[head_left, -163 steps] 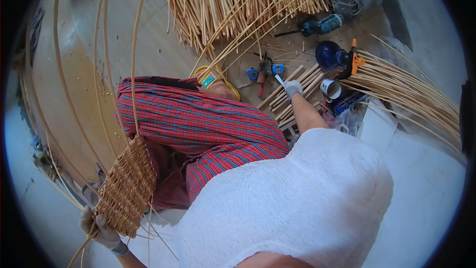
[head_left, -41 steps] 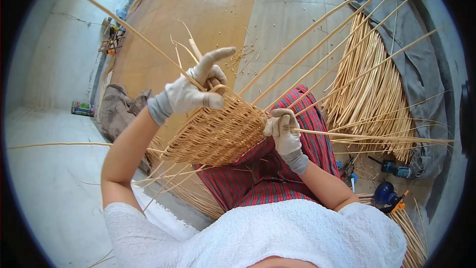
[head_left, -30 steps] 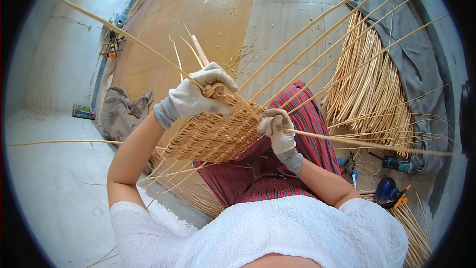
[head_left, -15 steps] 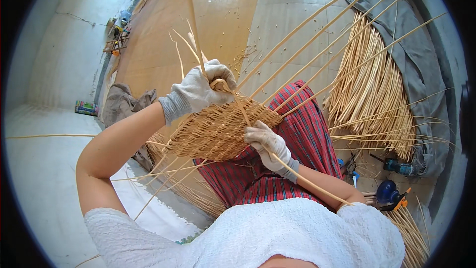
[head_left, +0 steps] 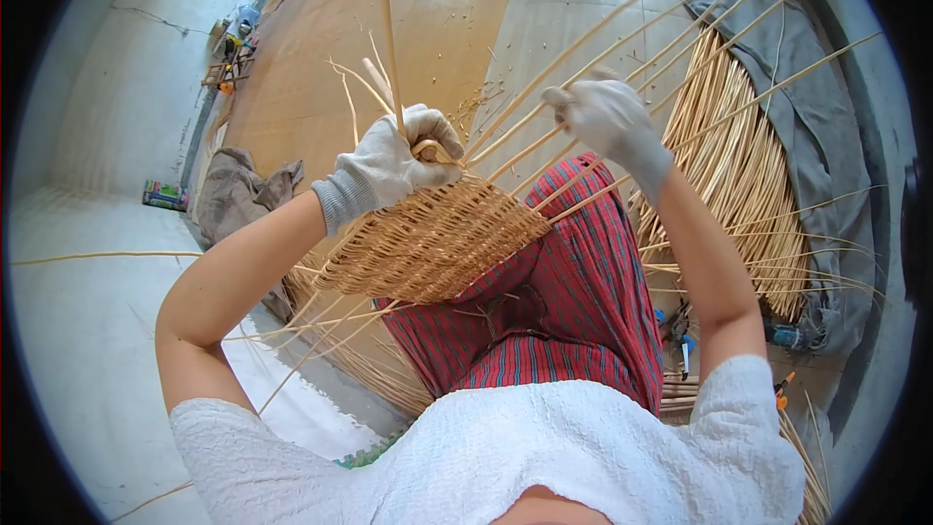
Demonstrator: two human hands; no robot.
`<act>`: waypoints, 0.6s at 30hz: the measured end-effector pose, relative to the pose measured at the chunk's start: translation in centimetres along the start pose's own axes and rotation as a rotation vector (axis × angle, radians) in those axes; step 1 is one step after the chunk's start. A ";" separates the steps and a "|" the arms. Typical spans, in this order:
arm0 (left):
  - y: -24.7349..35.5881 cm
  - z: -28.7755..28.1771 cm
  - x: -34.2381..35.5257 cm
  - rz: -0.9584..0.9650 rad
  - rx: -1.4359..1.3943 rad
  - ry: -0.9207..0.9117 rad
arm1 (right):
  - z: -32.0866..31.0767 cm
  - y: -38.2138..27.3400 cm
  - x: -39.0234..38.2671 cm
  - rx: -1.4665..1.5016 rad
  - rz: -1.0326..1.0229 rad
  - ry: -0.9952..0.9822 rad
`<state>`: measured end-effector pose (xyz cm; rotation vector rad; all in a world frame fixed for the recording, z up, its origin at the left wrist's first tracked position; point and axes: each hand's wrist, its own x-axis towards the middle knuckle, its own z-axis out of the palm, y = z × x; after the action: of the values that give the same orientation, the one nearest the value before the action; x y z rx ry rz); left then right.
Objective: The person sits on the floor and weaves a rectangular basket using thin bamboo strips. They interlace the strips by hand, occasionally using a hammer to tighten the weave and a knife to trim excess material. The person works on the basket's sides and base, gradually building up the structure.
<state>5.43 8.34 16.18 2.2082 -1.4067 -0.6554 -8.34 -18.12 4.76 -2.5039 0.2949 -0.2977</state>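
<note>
A half-woven wicker basket piece (head_left: pixel 437 243) rests over my lap, its long bare rods fanning out to the upper right and lower left. My gloved left hand (head_left: pixel 403 156) is closed on its upper left edge, around a thick looped rod (head_left: pixel 428 151) there. A tall rod (head_left: pixel 387 39) rises past that hand. Above the weave to the right, my gloved right hand (head_left: pixel 607 122) is raised among the fanned rods, fingers curled in on a thin wicker rod (head_left: pixel 520 126). The rod's far part is hidden among the others.
A big bundle of peeled rods (head_left: pixel 724 165) lies on a grey cloth (head_left: pixel 816 136) at the right. A crumpled grey-brown cloth (head_left: pixel 238 194) lies at the left. Small tools (head_left: pixel 233 49) stand along the left wall. A power tool (head_left: pixel 782 333) and more rods lie at lower right.
My right hand has moved up and away from the basket's right edge to among the fanned rods. The rod end that trailed over my right forearm is gone from there. My left hand stays put.
</note>
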 end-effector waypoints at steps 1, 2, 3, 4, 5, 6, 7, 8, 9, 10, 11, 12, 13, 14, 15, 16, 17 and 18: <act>0.1 0.0 0.2 0.013 0.018 -0.004 | 0.1 -1.5 1.6 -0.003 0.180 -0.314; 0.3 -0.1 0.4 0.027 0.043 -0.004 | 0.1 -2.8 3.2 -0.003 0.354 -0.622; 0.4 -0.1 0.3 0.015 0.006 0.002 | 0.9 -3.2 4.3 -0.004 0.188 -0.554; 0.4 -0.1 0.0 0.004 -0.032 0.006 | 1.8 -3.8 5.0 -0.007 0.024 -0.482; 0.1 0.0 -0.2 -0.008 -0.080 0.011 | 2.0 -5.0 5.6 0.145 -0.025 -0.573; 0.0 -0.1 -0.3 -0.047 -0.093 0.013 | 2.1 -6.0 6.1 0.299 -0.074 -0.660; 0.3 -0.1 -0.1 0.006 -0.068 0.040 | 3.1 -5.8 6.8 0.538 -0.177 -0.604; 0.5 0.0 0.2 0.057 -0.043 0.050 | 5.3 -5.0 7.3 0.787 -0.270 -0.532; 0.6 0.2 0.1 0.094 -0.023 0.061 | 7.2 -4.8 7.4 1.040 -0.365 -0.457; 1.0 0.2 0.0 0.117 -0.034 0.045 | 7.2 -5.4 7.3 1.015 -0.382 -0.475; 0.9 0.2 -0.2 0.103 -0.059 0.064 | 6.0 -6.4 7.1 0.989 -0.401 -0.497; 0.7 0.3 -0.5 0.084 -0.085 0.076 | 5.2 -7.2 6.5 0.970 -0.416 -0.518; 0.4 0.6 -0.7 0.070 -0.107 0.088 | 4.9 -7.5 5.7 0.954 -0.340 -0.501; 0.0 1.0 -0.8 0.071 -0.146 0.119 | 4.3 -7.8 5.4 0.934 -0.275 -0.481; 0.0 1.2 -1.2 0.053 -0.111 0.134 | 3.9 -8.2 5.1 0.912 -0.211 -0.463; 0.5 1.3 -1.1 0.050 -0.084 0.148 | 3.0 -8.6 4.9 0.955 -0.157 -0.546; 0.6 1.5 -1.1 0.046 -0.059 0.162 | 3.5 -8.9 5.2 0.983 -0.178 -0.627; 0.4 1.4 -1.0 0.104 0.002 0.163 | 4.3 -9.1 5.8 1.011 -0.200 -0.709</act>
<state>3.91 8.98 15.45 2.1208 -1.4272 -0.4285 -0.34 -10.13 7.48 -1.4870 -0.3318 0.3134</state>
